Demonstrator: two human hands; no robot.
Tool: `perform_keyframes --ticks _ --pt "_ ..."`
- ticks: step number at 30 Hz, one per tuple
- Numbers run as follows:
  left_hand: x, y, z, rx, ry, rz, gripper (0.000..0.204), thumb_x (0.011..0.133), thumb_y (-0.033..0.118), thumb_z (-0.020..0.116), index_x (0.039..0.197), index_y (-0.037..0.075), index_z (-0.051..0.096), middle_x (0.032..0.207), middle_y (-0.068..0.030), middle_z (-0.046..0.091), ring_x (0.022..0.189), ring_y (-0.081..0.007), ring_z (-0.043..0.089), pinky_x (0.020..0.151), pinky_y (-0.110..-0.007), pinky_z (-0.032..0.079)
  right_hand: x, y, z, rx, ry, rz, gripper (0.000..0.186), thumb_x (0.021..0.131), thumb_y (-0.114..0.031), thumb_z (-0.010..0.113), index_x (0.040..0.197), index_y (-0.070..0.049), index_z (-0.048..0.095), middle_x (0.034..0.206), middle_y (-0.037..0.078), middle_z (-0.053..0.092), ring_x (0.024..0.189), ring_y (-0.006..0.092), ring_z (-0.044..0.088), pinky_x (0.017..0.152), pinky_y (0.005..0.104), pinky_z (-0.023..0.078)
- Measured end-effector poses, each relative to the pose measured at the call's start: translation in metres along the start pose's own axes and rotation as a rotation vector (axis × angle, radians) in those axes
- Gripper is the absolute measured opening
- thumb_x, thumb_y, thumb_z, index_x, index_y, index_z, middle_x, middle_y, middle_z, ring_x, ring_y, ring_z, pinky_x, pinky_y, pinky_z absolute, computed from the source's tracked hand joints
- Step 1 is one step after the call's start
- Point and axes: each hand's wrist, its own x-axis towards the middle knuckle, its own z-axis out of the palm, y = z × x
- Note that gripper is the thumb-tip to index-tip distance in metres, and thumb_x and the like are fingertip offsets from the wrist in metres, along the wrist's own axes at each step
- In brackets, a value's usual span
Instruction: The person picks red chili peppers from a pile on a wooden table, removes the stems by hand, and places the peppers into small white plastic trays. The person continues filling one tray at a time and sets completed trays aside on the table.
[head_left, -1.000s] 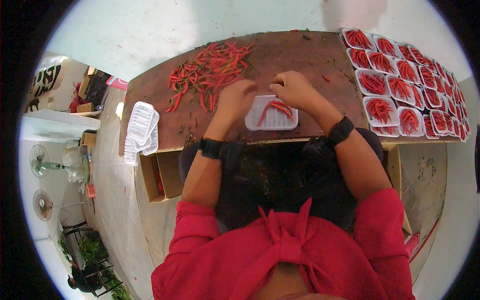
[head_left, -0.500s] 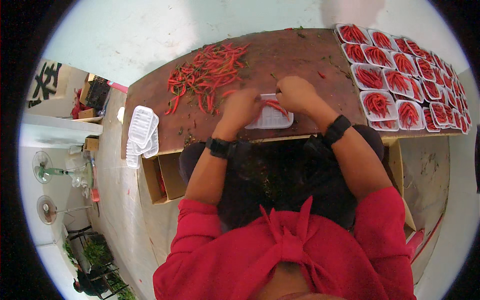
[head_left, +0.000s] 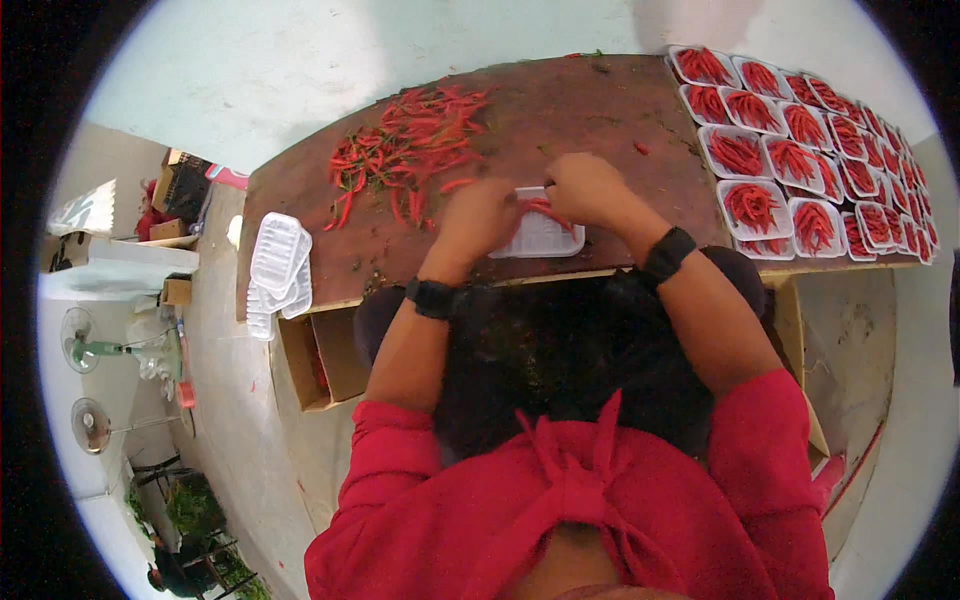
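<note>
I'm apparently arranging red chilies in the clear plastic tray at the frame's centre, which is calling for light fingertip work. My left hand and right hand are curling inward; I cannot tell what they're gripping. Unlike a second ago, my left hand is covering the tray's left side.

Straight ahead of our right hand, a broad stretch of brown tabletop gives us room to pass as far as the pale wall. Ahead and left of our left hand, the chili heap stands in the way; the stacked trays sit farther left. Between and just below our hands, the white tray takes up the gap. Right of our right hand, an open lane ends at the filled trays.
</note>
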Motion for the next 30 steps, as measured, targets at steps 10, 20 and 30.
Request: perform_keyframes --ticks 10,20,30 --pt "0.000 0.000 0.002 -0.065 0.103 0.041 0.024 0.075 0.010 0.063 0.099 0.004 0.062 0.090 -0.0151 0.063 0.081 -0.0317 0.061 0.071 -0.039 0.048 0.023 0.013 0.025 0.113 0.047 -0.111 0.039 0.083 -0.039 0.054 0.095 -0.004 0.065 0.094 0.018 0.064 0.077 0.0369 0.061 0.070 0.0454 0.048" --pt "-0.003 0.028 -0.023 -0.538 0.145 0.006 0.024 0.081 0.010 0.062 0.103 0.000 0.060 0.095 -0.0106 0.063 0.085 -0.0181 0.062 0.074 -0.030 0.048 0.002 -0.007 -0.006 1.102 -0.176 0.027 0.068 0.091 -0.062 0.026 0.100 -0.003 0.057 0.074 0.009 0.060 0.051 0.0168 0.050 0.041 0.0296 0.041" --pt "-0.007 0.040 -0.019 -0.792 0.042 0.066 0.016 0.084 0.009 0.060 0.097 -0.001 0.060 0.085 -0.0070 0.065 0.078 -0.0137 0.061 0.072 -0.028 0.048 -0.009 -0.003 -0.010 1.066 -0.272 -0.084 0.067 0.090 -0.063 0.029 0.089 -0.005 0.061 0.066 0.006 0.056 0.050 0.0138 0.049 0.042 0.0273 0.039"
